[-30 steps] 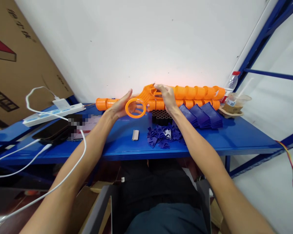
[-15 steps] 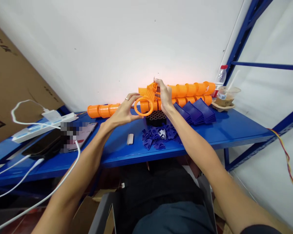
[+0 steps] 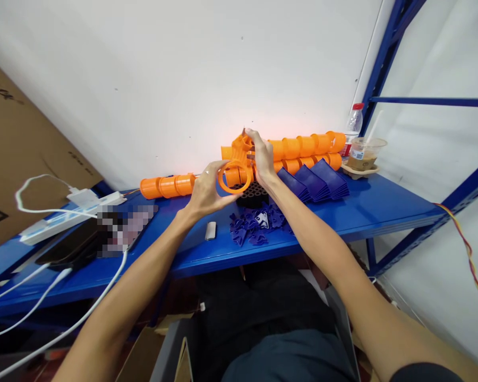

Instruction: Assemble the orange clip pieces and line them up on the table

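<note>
Over the blue table (image 3: 370,204) I hold up an orange plastic part with a ring (image 3: 239,153), the ring turned toward me. My left hand (image 3: 205,192) is closed on the ring's left side, thumb below and fingers above. At the upper right of the part, my right hand (image 3: 264,158) grips it, fingertips near its top. A thin pointed piece sticks up there, too small to name. Below the hands lie a bundle of black tubes (image 3: 252,200) and a heap of small dark-blue plastic pieces (image 3: 247,231).
Rows of orange cup-shaped pieces (image 3: 322,143) lie along the wall, with a shorter row (image 3: 167,187) at left. Dark-blue plates (image 3: 327,178) fan out at right, near a bottle (image 3: 354,124) and drink cup (image 3: 364,154). Left are a power strip (image 3: 69,215) and cables.
The view has shifted slightly. Both hands keep their hold on the orange part, which sits a little more upright, and my left hand has turned slightly round the ring.
</note>
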`<state>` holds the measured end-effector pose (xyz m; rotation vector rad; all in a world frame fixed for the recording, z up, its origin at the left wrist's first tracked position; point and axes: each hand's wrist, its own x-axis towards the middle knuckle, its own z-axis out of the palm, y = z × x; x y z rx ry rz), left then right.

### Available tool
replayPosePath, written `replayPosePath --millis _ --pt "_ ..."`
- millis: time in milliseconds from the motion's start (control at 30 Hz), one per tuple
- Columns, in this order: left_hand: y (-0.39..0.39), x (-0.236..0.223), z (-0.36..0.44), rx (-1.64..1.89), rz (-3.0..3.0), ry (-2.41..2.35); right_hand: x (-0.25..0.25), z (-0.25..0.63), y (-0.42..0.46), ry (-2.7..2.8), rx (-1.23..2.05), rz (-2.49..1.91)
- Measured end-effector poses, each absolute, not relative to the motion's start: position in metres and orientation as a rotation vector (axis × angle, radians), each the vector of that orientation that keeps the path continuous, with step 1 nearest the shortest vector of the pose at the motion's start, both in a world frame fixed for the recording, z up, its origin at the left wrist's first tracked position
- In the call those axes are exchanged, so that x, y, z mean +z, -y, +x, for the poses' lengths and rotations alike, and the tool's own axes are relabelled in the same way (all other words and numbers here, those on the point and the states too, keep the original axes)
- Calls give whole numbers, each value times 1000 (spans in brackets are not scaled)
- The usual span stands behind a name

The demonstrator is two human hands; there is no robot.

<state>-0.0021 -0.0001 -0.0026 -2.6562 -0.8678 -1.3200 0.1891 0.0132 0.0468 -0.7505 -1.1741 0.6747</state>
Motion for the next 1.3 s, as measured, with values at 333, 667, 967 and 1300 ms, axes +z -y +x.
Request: replayPosePath --millis 333,667,967,1300 --pt "-41 21 -65 -1452 -2063 1198 39 201 -33 1021 610 -790" --pt "-55 12 -74 -761 -2351 1433 42 198 -27 1013 660 -791" --pt "-69 -5 -67 -318 -2429 1433 38 198 -31 1084 594 -817" --pt "-76 -8 -71 -309 -2458 1441 38 195 -27 1097 592 -842"
